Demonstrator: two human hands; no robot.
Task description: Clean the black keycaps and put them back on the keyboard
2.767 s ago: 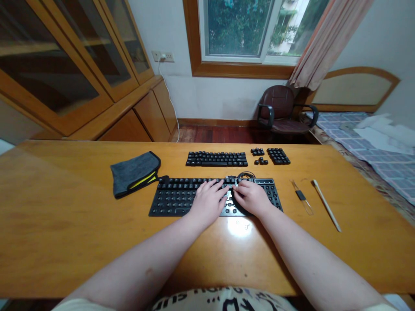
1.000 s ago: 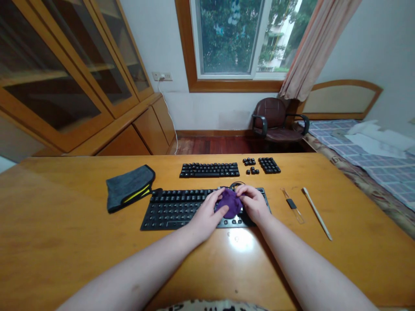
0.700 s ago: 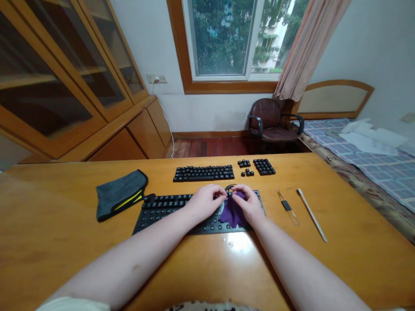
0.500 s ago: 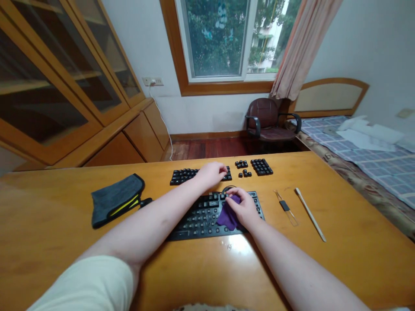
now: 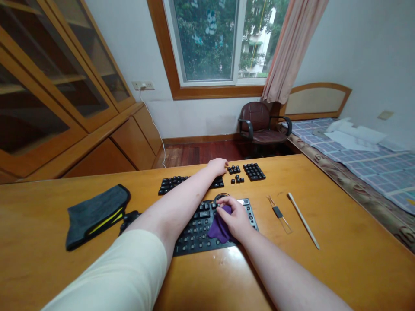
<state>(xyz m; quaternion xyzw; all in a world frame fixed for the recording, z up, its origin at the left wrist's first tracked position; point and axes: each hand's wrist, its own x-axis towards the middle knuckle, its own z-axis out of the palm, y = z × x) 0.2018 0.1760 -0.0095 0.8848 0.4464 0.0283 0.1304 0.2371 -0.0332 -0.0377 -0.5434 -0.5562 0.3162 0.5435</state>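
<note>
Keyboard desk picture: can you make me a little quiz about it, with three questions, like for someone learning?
1. True or false: the right hand holds a purple cloth on the keyboard.
2. Pick one: the left hand is at A) a cup, B) the rows of loose keycaps, C) a phone.
3. Fill the gap: the thin white stick lies on the desk to the ___ of the keyboard.

Key: 1 true; 2 B; 3 right.
</note>
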